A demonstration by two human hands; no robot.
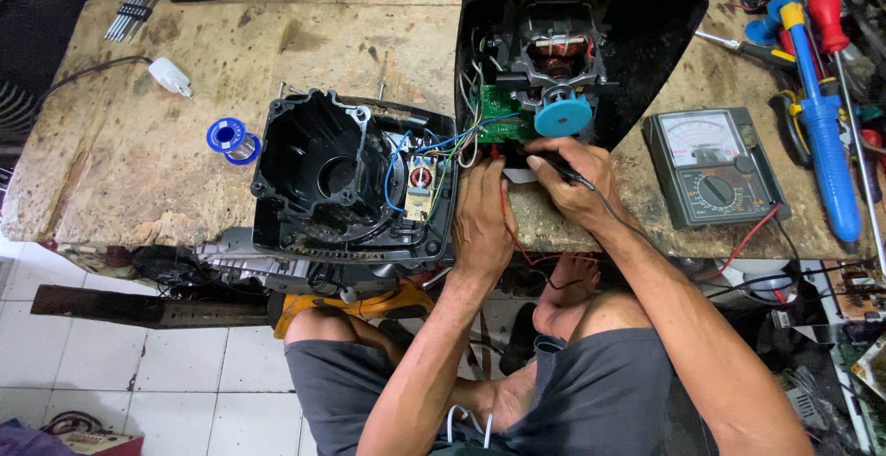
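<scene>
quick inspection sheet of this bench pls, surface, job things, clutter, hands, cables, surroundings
surface: worn wooden bench, stained and chipped
job's things: opened black appliance housing showing motor, green circuit board, blue round part; separate black base shell; analog multimeter
clutter: solder spool, blue desoldering pump, screwdrivers, white plug
grips: left hand holds red probe; right hand holds black probe, both at the board
cables: red lead and black lead hang off the bench edge
surroundings: white tiled floor
</scene>
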